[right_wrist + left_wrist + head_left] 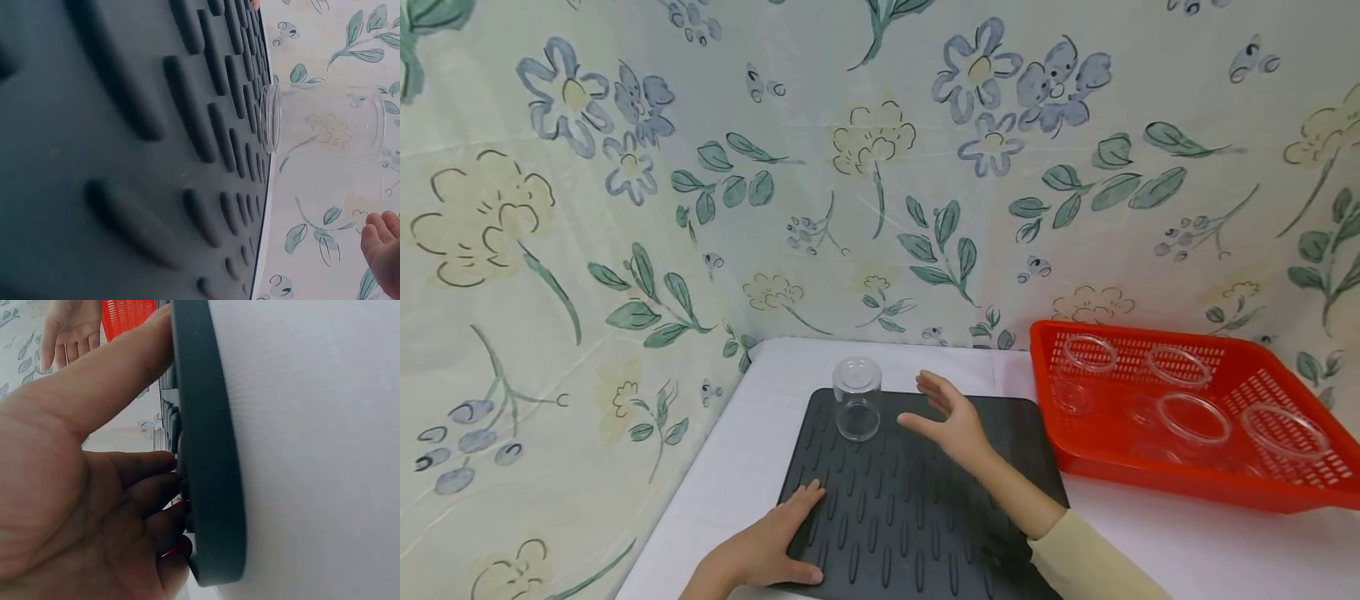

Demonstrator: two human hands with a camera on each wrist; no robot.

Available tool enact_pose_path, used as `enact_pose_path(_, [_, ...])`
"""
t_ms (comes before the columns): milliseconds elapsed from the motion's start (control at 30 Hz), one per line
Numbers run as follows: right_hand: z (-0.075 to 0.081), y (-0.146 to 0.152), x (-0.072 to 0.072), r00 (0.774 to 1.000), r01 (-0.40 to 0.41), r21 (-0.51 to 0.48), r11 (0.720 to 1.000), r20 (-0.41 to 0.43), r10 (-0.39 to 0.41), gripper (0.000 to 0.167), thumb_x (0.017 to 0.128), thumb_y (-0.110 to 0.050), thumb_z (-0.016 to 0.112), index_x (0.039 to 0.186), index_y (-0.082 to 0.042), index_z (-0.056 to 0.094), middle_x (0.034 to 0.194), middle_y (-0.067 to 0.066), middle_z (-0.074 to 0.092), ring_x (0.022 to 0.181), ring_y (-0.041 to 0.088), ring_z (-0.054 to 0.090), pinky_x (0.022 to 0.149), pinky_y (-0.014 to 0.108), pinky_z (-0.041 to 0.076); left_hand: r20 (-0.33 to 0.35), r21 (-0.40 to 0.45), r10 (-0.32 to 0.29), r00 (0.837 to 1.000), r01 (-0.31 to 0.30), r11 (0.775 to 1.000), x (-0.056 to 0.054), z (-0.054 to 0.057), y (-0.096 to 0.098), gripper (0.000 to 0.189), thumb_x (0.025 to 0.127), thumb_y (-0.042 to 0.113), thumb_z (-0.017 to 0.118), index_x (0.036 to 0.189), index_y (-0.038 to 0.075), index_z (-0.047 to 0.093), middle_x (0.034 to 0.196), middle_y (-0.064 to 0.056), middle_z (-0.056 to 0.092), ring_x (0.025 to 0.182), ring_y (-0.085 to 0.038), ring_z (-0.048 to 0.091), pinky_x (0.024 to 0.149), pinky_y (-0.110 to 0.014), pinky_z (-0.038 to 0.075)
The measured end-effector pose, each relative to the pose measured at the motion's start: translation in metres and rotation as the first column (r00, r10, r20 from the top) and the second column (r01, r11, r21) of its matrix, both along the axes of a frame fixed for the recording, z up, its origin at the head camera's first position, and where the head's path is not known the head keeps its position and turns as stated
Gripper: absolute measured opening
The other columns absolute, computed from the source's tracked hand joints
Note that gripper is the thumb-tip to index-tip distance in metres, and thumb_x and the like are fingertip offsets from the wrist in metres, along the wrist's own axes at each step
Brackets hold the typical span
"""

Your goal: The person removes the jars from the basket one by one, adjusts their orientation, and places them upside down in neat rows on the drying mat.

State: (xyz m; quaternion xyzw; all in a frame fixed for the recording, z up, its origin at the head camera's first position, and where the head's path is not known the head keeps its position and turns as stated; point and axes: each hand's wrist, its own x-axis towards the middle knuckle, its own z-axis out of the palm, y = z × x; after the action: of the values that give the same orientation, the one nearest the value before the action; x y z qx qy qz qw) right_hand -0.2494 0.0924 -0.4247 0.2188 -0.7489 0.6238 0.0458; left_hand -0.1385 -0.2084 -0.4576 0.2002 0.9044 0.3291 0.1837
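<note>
You have a charcoal mat [904, 537] patterned with oblong ridges [886, 567], a colourless clear cup [857, 404] and a red basket [1165, 482]. Your desk [741, 450] is white, your right sleeve [1090, 557] pale yellow; the off-white cloth [820, 250] bears blue and yellow flowers [992, 143], green leaves [948, 221].

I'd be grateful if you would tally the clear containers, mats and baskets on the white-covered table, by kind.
Clear containers: 5 (one on the mat, four in the basket, the latter counted by their round rims)
Dark mat: 1
Red basket: 1
Total: 7
</note>
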Motion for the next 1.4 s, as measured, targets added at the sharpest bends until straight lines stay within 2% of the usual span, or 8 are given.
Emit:
enact_pose_path(233, [-0.001, 0.029, 0.016, 1.000, 0.020, 0.057, 0.998, 0.004, -0.020, 0.067, 0.081, -0.013, 0.081, 0.140, -0.004, 0.049, 0.141, 0.014, 0.052, 0.131, 0.029, 0.047, 0.106, 0.049, 0.035, -0.001, 0.005, -0.015, 1.000, 0.015, 1.000, -0.001, 0.000, -0.001, 0.104, 0.077, 0.047, 0.080, 0.154, 0.003, 0.024, 0.160, -0.017, 0.017, 0.144, -0.041, 0.017, 0.107, -0.065, 0.024])
enact_pose_path(333, [0.000, 0.042, 0.025, 1.000, 0.022, 0.082, 0.996, -0.011, -0.021, 0.066, 0.082, -0.014, 0.080, 0.139, -0.003, 0.050, 0.141, 0.013, 0.052, 0.131, 0.029, 0.048, 0.105, 0.048, 0.035, -0.002, 0.016, -0.023, 1.000, 0.023, 1.000, -0.001, -0.001, -0.002, 0.104, 0.077, 0.047, 0.079, 0.154, 0.002, 0.024, 0.160, -0.018, 0.017, 0.144, -0.042, 0.016, 0.107, -0.064, 0.024])
enact_pose_path(533, [0.009, 0.068, 0.042, 0.997, 0.049, 0.102, 0.994, -0.060, -0.043, 0.062, 0.083, -0.011, 0.078, 0.137, -0.002, 0.051, 0.139, 0.011, 0.054, 0.128, 0.027, 0.050, 0.102, 0.030, 0.041, -0.008, 0.025, -0.026, 1.000, 0.026, 0.999, 0.000, -0.001, -0.002, 0.104, 0.078, 0.046, 0.080, 0.153, 0.001, 0.024, 0.160, -0.019, 0.016, 0.144, -0.043, 0.016, 0.107, -0.065, 0.024])
enact_pose_path(700, [0.015, 0.083, 0.053, 0.994, 0.081, 0.116, 0.990, -0.079, -0.072, 0.059, 0.084, -0.011, 0.077, 0.136, -0.002, 0.051, 0.136, 0.013, 0.056, 0.124, 0.022, 0.053, 0.098, 0.017, 0.040, 0.005, 0.038, -0.021, 1.000, 0.021, 0.999, 0.000, -0.002, -0.003, 0.105, 0.077, 0.045, 0.080, 0.153, 0.001, 0.024, 0.159, -0.020, 0.017, 0.144, -0.044, 0.016, 0.106, -0.067, 0.023])
enact_pose_path(867, [0.018, 0.097, 0.063, 0.988, 0.130, 0.144, 0.981, -0.101, -0.116, 0.059, 0.082, -0.011, 0.079, 0.135, -0.002, 0.053, 0.134, 0.014, 0.057, 0.119, 0.003, 0.054, 0.095, 0.014, 0.040, 0.037, 0.043, -0.010, 0.999, 0.008, 0.999, 0.000, -0.004, -0.003, 0.104, 0.077, 0.044, 0.080, 0.153, 0.002, 0.024, 0.159, -0.019, 0.017, 0.144, -0.045, 0.014, 0.106, -0.068, 0.022])
enact_pose_path(967, [0.020, 0.106, 0.067, 0.985, 0.159, 0.160, 0.974, -0.099, -0.144, 0.059, 0.083, -0.012, 0.078, 0.135, -0.002, 0.053, 0.134, 0.015, 0.057, 0.117, -0.004, 0.053, 0.094, 0.012, 0.039, 0.040, 0.041, -0.007, 0.999, 0.005, 0.999, -0.001, -0.004, -0.002, 0.104, 0.077, 0.043, 0.081, 0.153, 0.002, 0.024, 0.159, -0.020, 0.016, 0.144, -0.046, 0.014, 0.105, -0.069, 0.021])
enact_pose_path(1167, [0.023, 0.124, 0.076, 0.978, 0.206, 0.186, 0.961, -0.059, -0.199, 0.060, 0.085, -0.015, 0.077, 0.138, -0.005, 0.051, 0.134, 0.012, 0.058, 0.114, -0.005, 0.055, 0.093, 0.015, 0.042, 0.045, 0.034, -0.007, 0.999, 0.005, 0.999, -0.001, -0.002, -0.001, 0.103, 0.077, 0.042, 0.081, 0.153, 0.002, 0.025, 0.159, -0.019, 0.017, 0.143, -0.046, 0.015, 0.105, -0.069, 0.022])
enact_pose_path(1400, [0.028, 0.145, 0.085, 0.959, 0.284, 0.210, 0.936, -0.071, -0.275, 0.055, 0.087, -0.015, 0.075, 0.136, -0.003, 0.053, 0.125, 0.008, 0.064, 0.107, -0.004, 0.059, 0.086, 0.015, 0.048, 0.073, 0.018, 0.001, 0.997, -0.002, 1.000, 0.000, 0.000, 0.000, 0.100, 0.079, 0.043, 0.079, 0.153, 0.004, 0.026, 0.160, -0.017, 0.016, 0.143, -0.045, 0.016, 0.105, -0.068, 0.023])
